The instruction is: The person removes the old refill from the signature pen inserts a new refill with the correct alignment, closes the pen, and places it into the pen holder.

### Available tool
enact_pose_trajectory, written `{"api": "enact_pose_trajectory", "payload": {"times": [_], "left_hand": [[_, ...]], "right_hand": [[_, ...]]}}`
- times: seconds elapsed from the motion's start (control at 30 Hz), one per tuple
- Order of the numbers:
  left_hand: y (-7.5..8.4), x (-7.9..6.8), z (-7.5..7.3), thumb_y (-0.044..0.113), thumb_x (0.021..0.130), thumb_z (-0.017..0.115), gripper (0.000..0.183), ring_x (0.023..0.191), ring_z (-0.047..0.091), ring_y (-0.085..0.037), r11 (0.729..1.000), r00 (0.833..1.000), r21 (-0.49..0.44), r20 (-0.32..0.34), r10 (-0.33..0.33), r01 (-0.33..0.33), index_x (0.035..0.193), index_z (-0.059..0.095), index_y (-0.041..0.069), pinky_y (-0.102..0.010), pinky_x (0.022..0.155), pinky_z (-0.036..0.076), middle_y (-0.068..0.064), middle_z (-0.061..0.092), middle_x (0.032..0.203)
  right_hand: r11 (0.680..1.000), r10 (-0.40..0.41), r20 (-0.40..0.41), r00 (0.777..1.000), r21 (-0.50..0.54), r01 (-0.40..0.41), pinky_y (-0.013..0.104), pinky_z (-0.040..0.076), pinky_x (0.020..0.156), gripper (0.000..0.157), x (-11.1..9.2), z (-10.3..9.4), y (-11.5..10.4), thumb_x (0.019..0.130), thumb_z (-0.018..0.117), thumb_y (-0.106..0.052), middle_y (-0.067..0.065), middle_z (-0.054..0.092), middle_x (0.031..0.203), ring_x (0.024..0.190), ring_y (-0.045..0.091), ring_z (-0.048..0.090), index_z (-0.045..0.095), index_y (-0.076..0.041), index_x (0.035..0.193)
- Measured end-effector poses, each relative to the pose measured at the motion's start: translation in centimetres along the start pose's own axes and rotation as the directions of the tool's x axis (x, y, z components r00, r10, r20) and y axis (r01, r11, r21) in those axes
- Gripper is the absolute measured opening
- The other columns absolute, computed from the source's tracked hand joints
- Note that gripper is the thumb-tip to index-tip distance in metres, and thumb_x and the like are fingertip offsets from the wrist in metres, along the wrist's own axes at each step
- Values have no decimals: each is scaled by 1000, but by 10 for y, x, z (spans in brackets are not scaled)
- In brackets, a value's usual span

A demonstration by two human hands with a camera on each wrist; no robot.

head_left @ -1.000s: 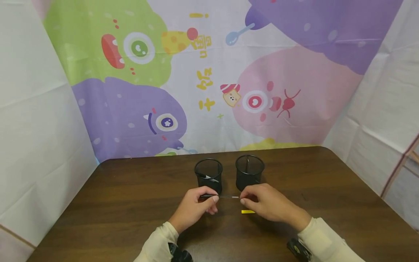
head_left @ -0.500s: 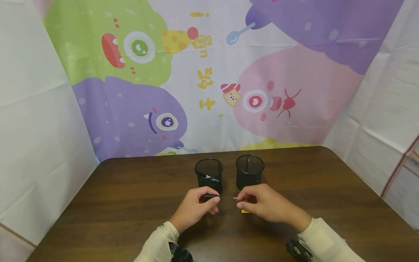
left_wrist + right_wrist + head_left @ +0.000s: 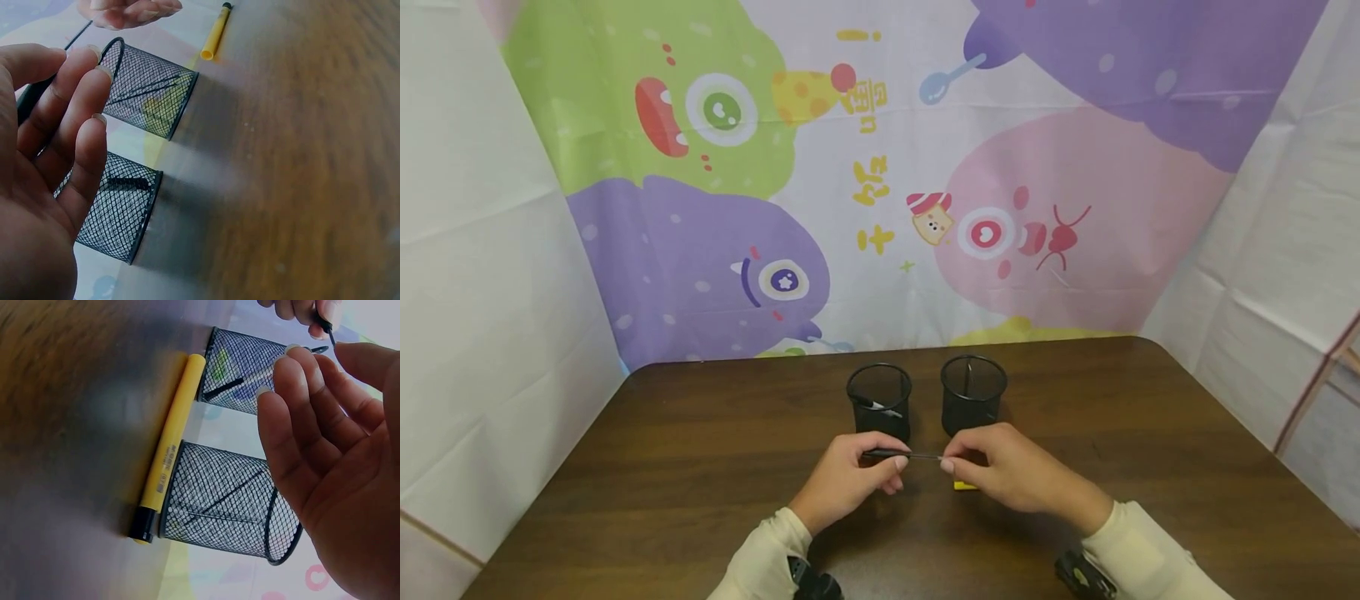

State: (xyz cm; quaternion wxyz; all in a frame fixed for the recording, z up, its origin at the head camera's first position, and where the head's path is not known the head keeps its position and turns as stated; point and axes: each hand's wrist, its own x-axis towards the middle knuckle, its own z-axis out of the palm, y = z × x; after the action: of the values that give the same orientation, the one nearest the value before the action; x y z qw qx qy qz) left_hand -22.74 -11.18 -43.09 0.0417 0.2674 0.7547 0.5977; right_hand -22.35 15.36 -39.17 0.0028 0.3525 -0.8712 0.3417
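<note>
My left hand (image 3: 848, 475) grips a slim black pen part (image 3: 883, 453) from which a thin, refill-like rod (image 3: 78, 35) sticks out to the right. At the rod's far end, thumb and forefinger of my right hand (image 3: 1003, 471) pinch the tip; its other fingers are loosely bent in the right wrist view. Below that hand lies a yellow pen barrel (image 3: 170, 439) with a black end, mostly covered by the hand in the head view. From the left wrist, the barrel's near end looks hollow.
Two black mesh pen cups stand just beyond the hands: the left cup (image 3: 889, 427) holds a black-and-silver pen (image 3: 878, 407), the right cup (image 3: 966, 414) a few thin sticks. Behind the brown table (image 3: 715, 433) hangs a cartoon-printed cloth (image 3: 880, 308), with white cloth at both sides.
My right hand has moved slightly left onto the rod's tip, now covering more of the yellow barrel. The left hand, still holding the black part, has shifted slightly right.
</note>
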Motion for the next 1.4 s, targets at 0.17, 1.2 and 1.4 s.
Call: {"api": "enact_pose_trajectory", "payload": {"times": [0.17,1.2,1.4], "left_hand": [[1,0,0,20,95,72,18,71,72,-22,1000,1000,0,21,-3,3,110,74,10,-35,68,59,-4,72,78],[3,-1,0,17,95,71,20,69,69,-15,999,996,31,90,6,-9,110,75,4,-26,65,55,-16,73,83],[3,-1,1,19,94,73,18,66,68,-15,1000,997,30,83,5,-7,108,76,7,-28,62,56,-17,71,80]], "right_hand": [[999,-34,-18,999,1,34,26,52,68,10,-1,-1,0,99,67,-30,-17,65,84,73,4,58,73,-23,97],[997,-75,-6,997,3,75,24,50,65,7,1,4,-11,99,67,-23,-17,61,78,70,5,57,71,-24,93],[997,-77,1,997,-9,77,30,53,69,8,1,5,-12,98,67,-23,-18,62,82,74,2,57,72,-19,94]]}}
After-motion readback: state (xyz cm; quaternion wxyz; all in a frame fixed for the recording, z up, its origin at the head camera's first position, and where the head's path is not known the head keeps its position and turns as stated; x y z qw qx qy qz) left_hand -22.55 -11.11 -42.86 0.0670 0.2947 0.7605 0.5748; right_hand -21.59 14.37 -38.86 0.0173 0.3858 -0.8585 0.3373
